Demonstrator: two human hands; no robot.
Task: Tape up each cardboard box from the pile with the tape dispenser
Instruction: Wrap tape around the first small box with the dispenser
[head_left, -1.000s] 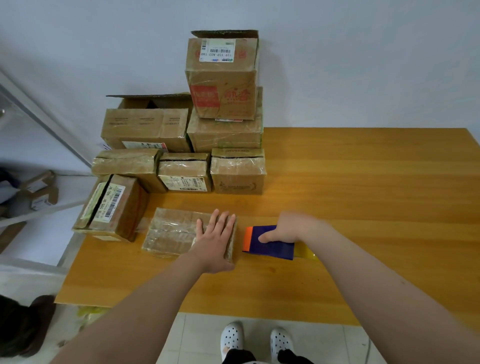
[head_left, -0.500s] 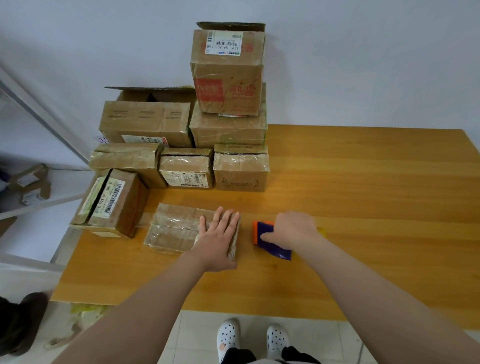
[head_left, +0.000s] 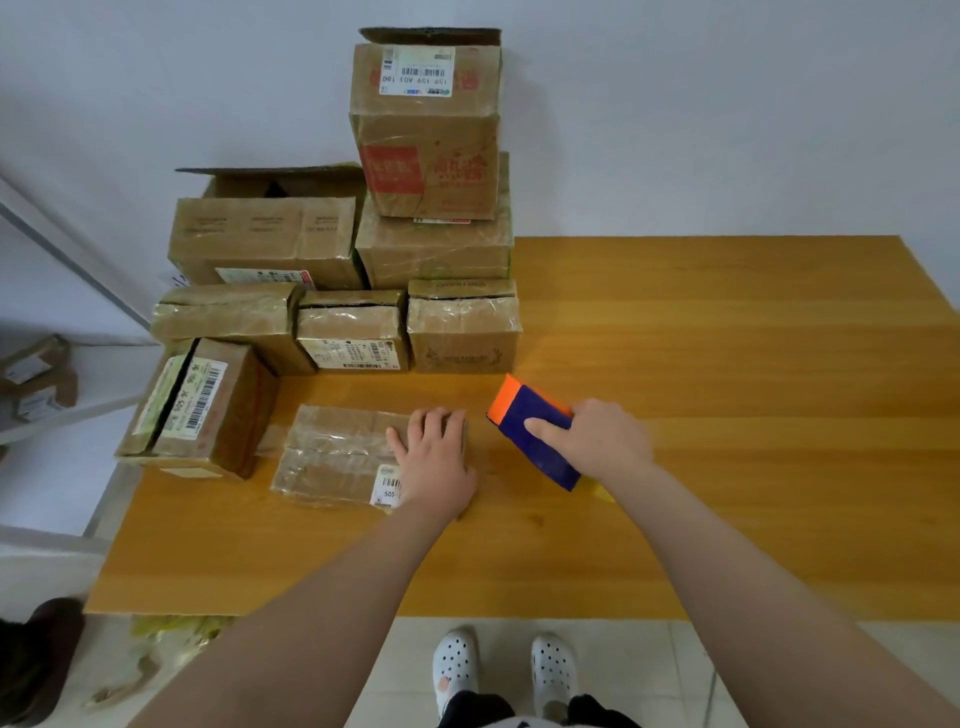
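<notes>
Table of varnished wood, smooth and faintly glossy, with the grain showing. Stacked boxes and flat box of matt brown cardboard, overlaid with clear, shiny, wrinkled tape and bearing white paper labels. Tape dispenser of smooth blue and orange plastic; perforated white clogs of matt moulded plastic on smooth, pale floor tiles.

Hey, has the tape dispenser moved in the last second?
Yes. Against the flat box under the left hand, the tape dispenser in the right hand has pulled slightly away, its orange end swung toward the pile.
</notes>
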